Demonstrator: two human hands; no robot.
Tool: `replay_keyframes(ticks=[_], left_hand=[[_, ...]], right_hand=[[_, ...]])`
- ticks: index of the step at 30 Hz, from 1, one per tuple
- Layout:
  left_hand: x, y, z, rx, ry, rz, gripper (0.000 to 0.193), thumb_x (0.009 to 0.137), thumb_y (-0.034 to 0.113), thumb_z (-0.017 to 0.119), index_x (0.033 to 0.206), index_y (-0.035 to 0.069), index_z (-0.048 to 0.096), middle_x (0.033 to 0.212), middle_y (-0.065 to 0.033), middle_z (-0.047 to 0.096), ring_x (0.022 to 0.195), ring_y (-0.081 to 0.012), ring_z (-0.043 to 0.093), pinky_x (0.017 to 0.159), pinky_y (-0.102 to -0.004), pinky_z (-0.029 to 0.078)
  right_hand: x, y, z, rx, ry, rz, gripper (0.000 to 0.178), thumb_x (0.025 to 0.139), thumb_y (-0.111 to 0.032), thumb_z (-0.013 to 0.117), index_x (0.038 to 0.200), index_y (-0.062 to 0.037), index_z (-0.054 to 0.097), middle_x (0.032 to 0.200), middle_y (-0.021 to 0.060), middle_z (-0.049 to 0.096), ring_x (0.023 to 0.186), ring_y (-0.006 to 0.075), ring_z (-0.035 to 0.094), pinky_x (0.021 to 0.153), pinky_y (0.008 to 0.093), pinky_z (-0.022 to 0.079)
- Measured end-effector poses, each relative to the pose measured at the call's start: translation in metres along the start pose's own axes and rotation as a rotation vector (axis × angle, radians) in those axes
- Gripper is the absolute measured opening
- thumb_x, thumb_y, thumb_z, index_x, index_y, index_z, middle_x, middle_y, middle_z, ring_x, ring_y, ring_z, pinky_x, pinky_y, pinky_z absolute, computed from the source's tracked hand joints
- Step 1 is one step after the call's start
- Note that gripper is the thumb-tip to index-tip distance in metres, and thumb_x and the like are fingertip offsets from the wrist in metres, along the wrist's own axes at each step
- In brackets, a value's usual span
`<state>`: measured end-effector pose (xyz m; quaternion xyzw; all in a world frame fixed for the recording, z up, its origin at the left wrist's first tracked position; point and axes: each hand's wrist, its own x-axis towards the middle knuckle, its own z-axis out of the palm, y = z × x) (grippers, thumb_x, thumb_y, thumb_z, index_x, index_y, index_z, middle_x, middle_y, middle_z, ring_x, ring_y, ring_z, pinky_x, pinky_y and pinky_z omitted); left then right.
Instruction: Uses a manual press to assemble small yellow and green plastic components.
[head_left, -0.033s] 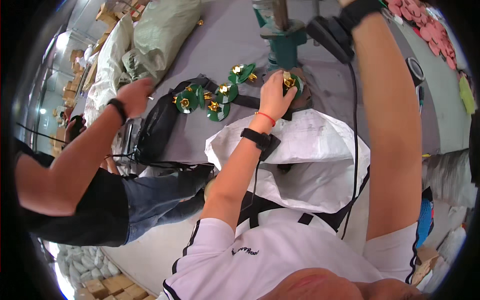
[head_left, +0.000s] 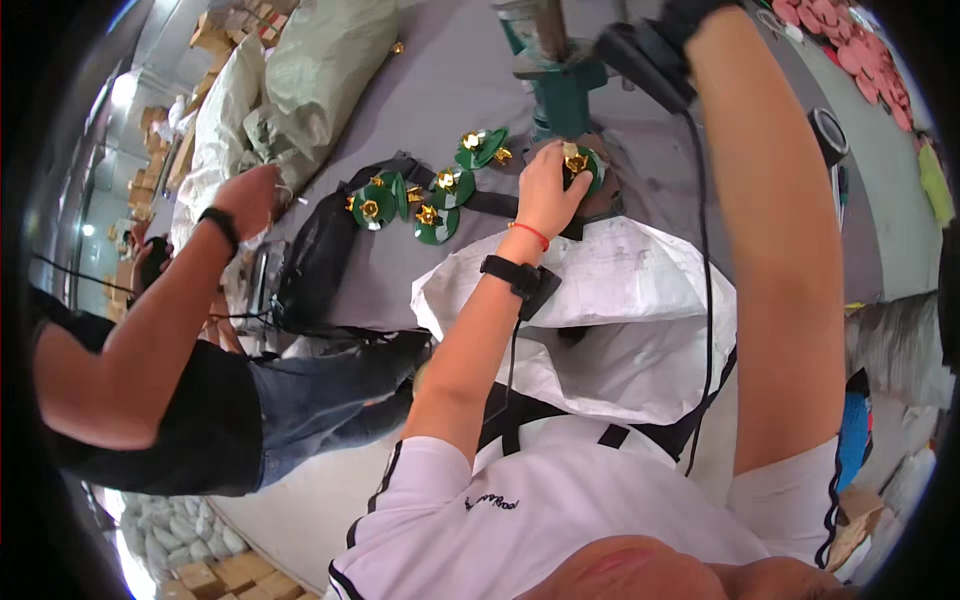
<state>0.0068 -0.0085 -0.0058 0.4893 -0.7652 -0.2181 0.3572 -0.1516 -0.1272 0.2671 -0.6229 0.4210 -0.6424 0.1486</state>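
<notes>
My left hand (head_left: pixel 548 190) is closed on the edge of a green disc (head_left: pixel 594 172) with a gold flower-shaped piece (head_left: pixel 575 160) on it. It holds the disc at the brown base (head_left: pixel 608 200) of a green metal press (head_left: pixel 562 95), below the press's column. Several like green discs with gold pieces (head_left: pixel 440 195) lie to the left of my hand. My right forearm (head_left: pixel 775 220) reaches up past the press, and the hand itself is beyond the top edge. A white woven sack (head_left: pixel 640 275) lies open in front of me, its mouth gaping.
At left a co-worker's hand (head_left: pixel 245 205) is by large woven sacks (head_left: pixel 325 80). A black bag (head_left: pixel 315 260) lies on the grey tabletop (head_left: pixel 450 80). A black cable (head_left: pixel 708 250) hangs beside my right arm. Pink discs (head_left: pixel 860 55) and a tape roll (head_left: pixel 828 135) are at right.
The co-worker's hand has moved left. My right forearm has shifted slightly up and to the left, taking the hand out of view. My left hand stays on the green disc.
</notes>
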Motion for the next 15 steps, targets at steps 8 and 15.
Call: replay_keyframes(ticks=[8,15], left_hand=[[-0.064,0.002,-0.038,-0.133,-0.269,0.198,0.03,0.081,0.016,0.067,0.107,0.004,0.058,0.133,-0.0202,0.048,0.131,-0.0368,0.038,0.105,-0.0425,0.033],[-0.004,-0.046,-0.072,0.72,-0.087,0.19,0.043,0.081,0.011,0.063,0.123,0.012,0.056,0.143,-0.0176,0.036,0.135,-0.0411,0.029,0.11,-0.0492,0.025]], right_hand=[[0.003,0.015,0.011,0.084,-0.027,-0.125,0.041,0.087,-0.032,0.045,0.078,0.0051,0.061,0.07,0.0236,0.061,0.069,0.038,0.059,0.066,0.0433,0.045],[0.007,0.011,0.016,0.039,0.062,-0.224,0.042,0.087,-0.033,0.046,0.078,0.0046,0.062,0.07,0.0221,0.062,0.069,0.0338,0.061,0.067,0.042,0.046]])
